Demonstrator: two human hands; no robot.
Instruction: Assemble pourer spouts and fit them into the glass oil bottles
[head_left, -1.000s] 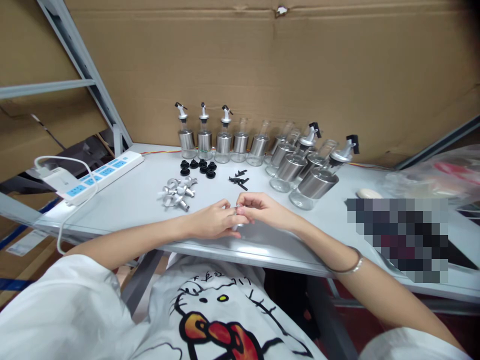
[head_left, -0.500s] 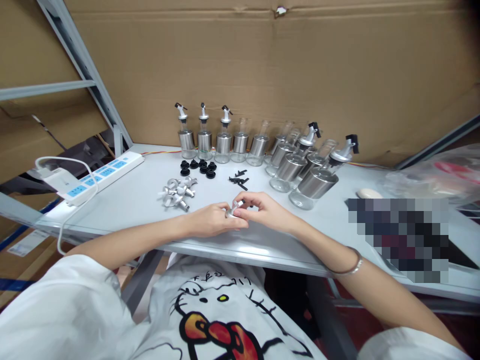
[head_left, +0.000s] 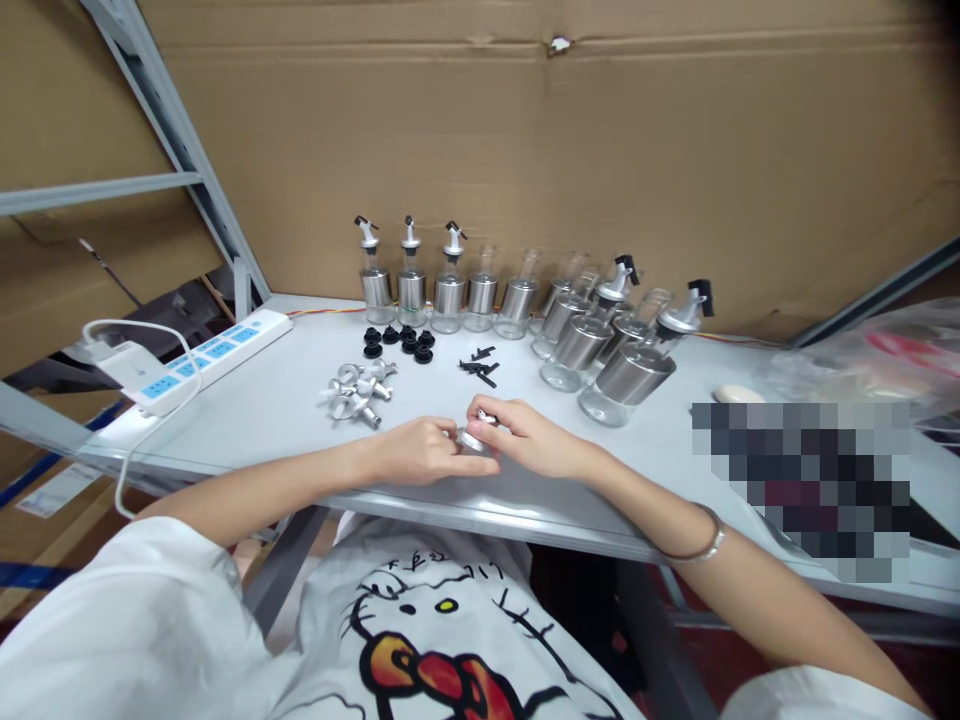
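Observation:
A silvery pourer spout (head_left: 469, 440) is held between my two hands near the front edge of the table. My left hand (head_left: 424, 452) grips its round base, the index finger stretched along below it. The fingers of my right hand (head_left: 521, 435) pinch its upper part, where a small dark piece shows; the fingers partly hide it. Beyond my hands lie several black levers (head_left: 480, 367). To the left is a pile of loose silvery spouts (head_left: 358, 392), with several black stoppers (head_left: 397, 341) behind it.
Glass bottles with steel sleeves (head_left: 448, 298) stand along the back, some fitted with pourers. More bottles (head_left: 637, 375) cluster at the right. A white power strip (head_left: 217, 355) with a plugged-in charger lies at the left. A plastic bag (head_left: 877, 350) and a pale oval object (head_left: 739, 394) lie at the right.
My right hand has shifted over the spout, covering more of its upper part. The spout's round base is now tilted more into view. The whole view has dropped slightly in the frame.

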